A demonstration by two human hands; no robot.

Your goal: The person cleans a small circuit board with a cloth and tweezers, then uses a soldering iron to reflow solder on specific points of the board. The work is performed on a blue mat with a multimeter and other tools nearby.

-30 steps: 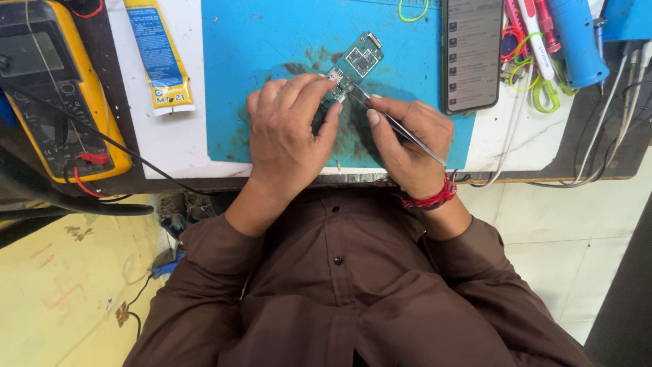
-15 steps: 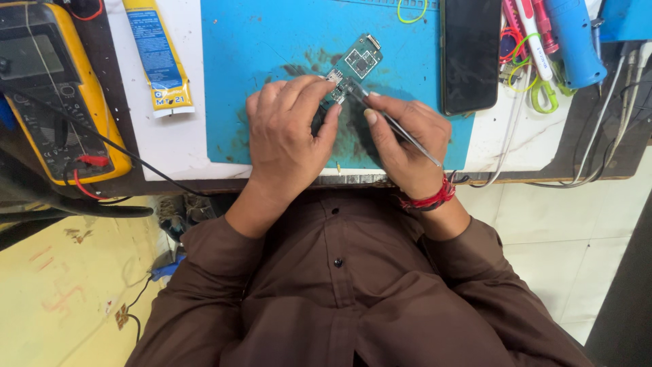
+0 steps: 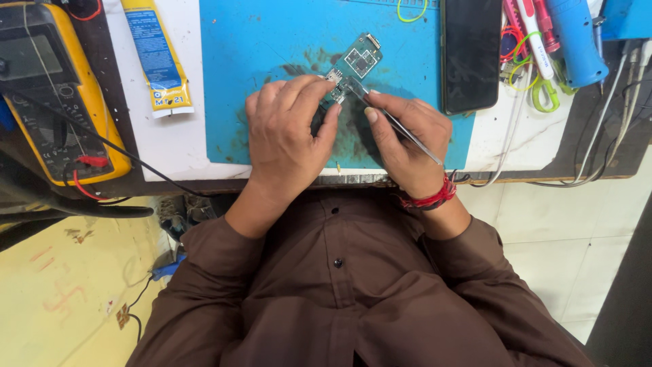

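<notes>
Two hands over stained blue rubber work mat (image 3: 258,54): left hand (image 3: 285,132) pinches lower end of small green rectangular circuit board (image 3: 354,64), pressed to mat; right hand (image 3: 407,139) grips thin metal tweezers (image 3: 397,126), tips touching board. Black smartphone (image 3: 470,51) just right, yellow multimeter (image 3: 51,88) far left.
</notes>
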